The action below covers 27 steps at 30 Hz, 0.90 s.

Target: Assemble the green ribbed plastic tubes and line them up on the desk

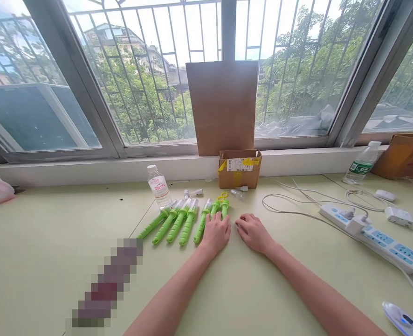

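Several green ribbed tubes with clear tops (177, 226) lie side by side on the pale green table (70, 224). My left hand (216, 232) rests over the rightmost tubes, its fingers slightly spread and lying on them; it grips nothing that I can make out. To its right, my right hand (253, 232) lies on the table with its fingers curled in, and whatever they may hold is hidden. Yellow rings (222, 196) sit just beyond the tubes. Small clear pieces with white caps (239, 191) lie near them, and others (193, 192) are further left.
A small cardboard box (239, 173) stands at the back before an upright brown board (223, 107). Water bottles (158, 187) stand left and right. A power strip (372, 238) with cables lies right. A blurred patch covers the left front.
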{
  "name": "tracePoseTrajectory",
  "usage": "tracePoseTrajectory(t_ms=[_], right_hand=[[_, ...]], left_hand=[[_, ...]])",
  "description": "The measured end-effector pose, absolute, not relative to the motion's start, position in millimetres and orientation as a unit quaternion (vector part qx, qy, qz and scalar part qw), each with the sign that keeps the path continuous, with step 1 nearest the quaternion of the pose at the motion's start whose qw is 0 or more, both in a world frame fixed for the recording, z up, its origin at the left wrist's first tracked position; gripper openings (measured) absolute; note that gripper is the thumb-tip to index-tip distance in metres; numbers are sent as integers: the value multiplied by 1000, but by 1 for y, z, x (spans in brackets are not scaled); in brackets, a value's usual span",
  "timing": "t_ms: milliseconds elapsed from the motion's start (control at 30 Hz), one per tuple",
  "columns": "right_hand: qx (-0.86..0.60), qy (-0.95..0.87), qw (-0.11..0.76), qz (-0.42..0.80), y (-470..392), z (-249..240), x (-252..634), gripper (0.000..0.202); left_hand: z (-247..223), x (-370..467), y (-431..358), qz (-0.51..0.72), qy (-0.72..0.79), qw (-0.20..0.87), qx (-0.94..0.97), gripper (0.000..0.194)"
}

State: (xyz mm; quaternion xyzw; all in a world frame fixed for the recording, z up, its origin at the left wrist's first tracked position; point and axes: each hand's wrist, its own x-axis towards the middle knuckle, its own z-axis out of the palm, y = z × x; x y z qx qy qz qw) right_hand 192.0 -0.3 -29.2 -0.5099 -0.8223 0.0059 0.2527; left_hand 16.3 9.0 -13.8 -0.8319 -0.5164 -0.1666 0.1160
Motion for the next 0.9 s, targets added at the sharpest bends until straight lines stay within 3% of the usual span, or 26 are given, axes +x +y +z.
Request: tracePoseTrajectory(t_ms=[900], right_hand=[[-508, -825, 247, 6, 1, -31, 193, 21]], left_hand=[[-16, 15, 9, -173, -534, 119, -819, 24]])
